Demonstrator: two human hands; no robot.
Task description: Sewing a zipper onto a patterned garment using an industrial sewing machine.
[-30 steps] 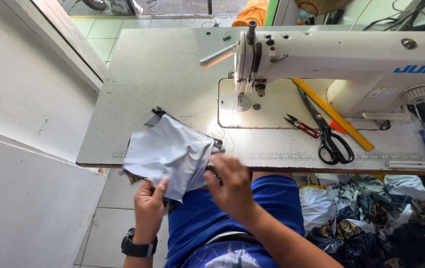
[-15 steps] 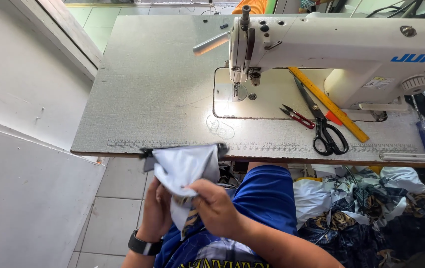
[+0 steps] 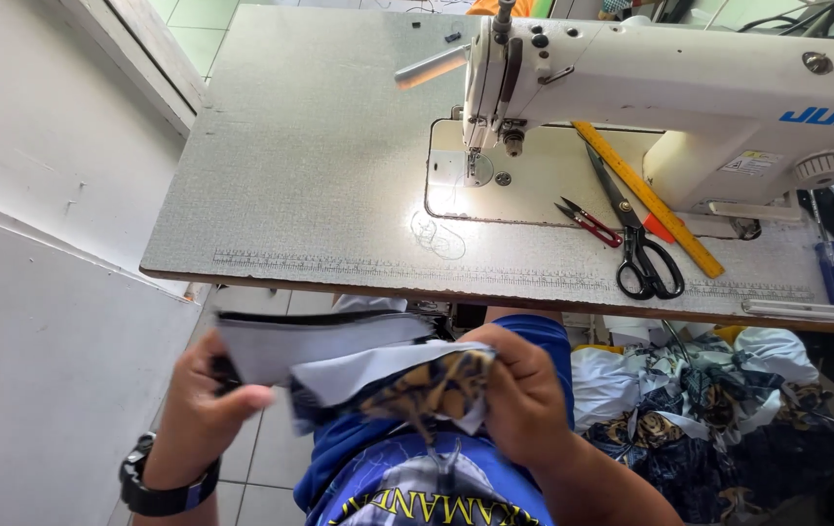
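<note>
A: What has changed with the printed fabric piece (image 3: 378, 375)?

B: It has been lifted off the sewing table (image 3: 320, 185) and is now held over the lap, below the table edge.

A: And the grip?

B: The left hand (image 3: 205, 409) is closed on its pale edge; the right hand (image 3: 524, 394) is pinched shut on the patterned fold, so it is being turned or refolded.

I see soft matt cloth (image 3: 339, 356), a speckled matt laminate counter (image 3: 320, 185), the glossy enamelled sewing machine (image 3: 670, 83), and metal scissors (image 3: 636, 244).
</note>
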